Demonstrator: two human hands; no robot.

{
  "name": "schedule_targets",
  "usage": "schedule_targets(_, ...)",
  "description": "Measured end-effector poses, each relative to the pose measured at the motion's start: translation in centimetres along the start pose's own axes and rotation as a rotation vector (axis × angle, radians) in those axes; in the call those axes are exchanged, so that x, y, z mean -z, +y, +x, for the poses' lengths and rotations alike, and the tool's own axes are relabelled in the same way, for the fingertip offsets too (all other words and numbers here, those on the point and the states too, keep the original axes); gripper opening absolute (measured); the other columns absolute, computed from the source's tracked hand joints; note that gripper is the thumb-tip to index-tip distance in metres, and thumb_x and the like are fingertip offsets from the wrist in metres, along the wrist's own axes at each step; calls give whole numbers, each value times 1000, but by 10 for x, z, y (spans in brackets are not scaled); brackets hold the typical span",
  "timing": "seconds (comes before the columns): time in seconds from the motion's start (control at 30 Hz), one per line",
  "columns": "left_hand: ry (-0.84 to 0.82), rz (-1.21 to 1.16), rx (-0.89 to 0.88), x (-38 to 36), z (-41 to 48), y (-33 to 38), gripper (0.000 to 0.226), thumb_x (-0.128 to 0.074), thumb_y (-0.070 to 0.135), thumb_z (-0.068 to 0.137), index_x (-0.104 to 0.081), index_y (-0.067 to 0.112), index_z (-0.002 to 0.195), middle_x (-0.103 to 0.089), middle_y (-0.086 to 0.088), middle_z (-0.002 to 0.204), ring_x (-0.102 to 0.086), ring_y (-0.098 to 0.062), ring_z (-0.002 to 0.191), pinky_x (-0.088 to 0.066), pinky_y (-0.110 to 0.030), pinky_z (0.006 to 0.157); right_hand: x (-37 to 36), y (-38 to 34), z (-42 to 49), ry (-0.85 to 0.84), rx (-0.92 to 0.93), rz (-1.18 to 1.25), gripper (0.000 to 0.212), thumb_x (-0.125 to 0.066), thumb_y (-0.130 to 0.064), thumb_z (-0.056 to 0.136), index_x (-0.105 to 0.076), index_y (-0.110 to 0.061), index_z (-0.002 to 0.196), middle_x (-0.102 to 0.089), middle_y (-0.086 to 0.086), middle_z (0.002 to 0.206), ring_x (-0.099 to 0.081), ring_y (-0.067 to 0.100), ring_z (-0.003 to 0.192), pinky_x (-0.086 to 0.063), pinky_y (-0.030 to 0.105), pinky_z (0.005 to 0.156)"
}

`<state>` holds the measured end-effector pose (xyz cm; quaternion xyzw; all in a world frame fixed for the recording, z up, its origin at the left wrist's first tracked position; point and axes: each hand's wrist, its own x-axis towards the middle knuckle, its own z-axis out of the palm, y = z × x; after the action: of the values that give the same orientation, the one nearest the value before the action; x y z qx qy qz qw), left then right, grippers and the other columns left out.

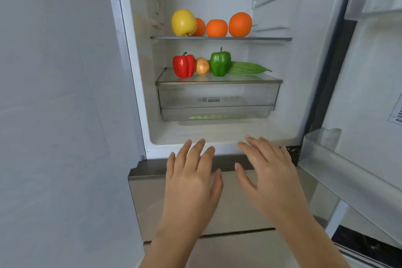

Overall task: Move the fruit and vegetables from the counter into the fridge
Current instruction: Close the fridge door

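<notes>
Left hand: the bare left hand [191, 178] rises from the lower centre of the frame, back to the camera, fingers straight and slightly spread, released, holding nothing
Right hand: the bare right hand [269, 172] is just right of it in the same flat pose, fingers splayed and loose, empty; both hands' fingertips overlap the fridge's white bottom lip
Fridge: the open white-lined fridge [139, 72] fills the centre of the frame
Upper shelf: a thin glass shelf [272, 39] in the upper centre carries a smooth round yellow fruit [183, 22], which overlaps the leftmost of three matte round orange fruits [216, 28] in a row
Lower shelf: on the flat lid of a clear plastic drawer [217, 98] at mid-frame stand a glossy lobed red bell pepper [184, 65], a small tan tuber [202, 66] and a glossy green bell pepper [220, 62], close together; a long ridged green vegetable [250, 67] lies flat to their right, tapering to a point
Door: the open door's translucent plastic bin [348, 169] is at the right edge
</notes>
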<state>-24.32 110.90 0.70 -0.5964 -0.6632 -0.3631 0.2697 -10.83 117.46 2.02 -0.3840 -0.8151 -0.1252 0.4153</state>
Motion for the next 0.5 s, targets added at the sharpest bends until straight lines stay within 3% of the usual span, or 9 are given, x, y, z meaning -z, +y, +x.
schedule_targets(0.5,-67,-56,-15,87,-82,54,41,-42,31,82,-62,9,110,-62,-10,118,-54,-32,115,-43,-54,93,100,-32,-101,-36,-76,-5,45,-41,-34,80,-64,-8,109,-65,11,113,-60,32,106,-45,58,89)
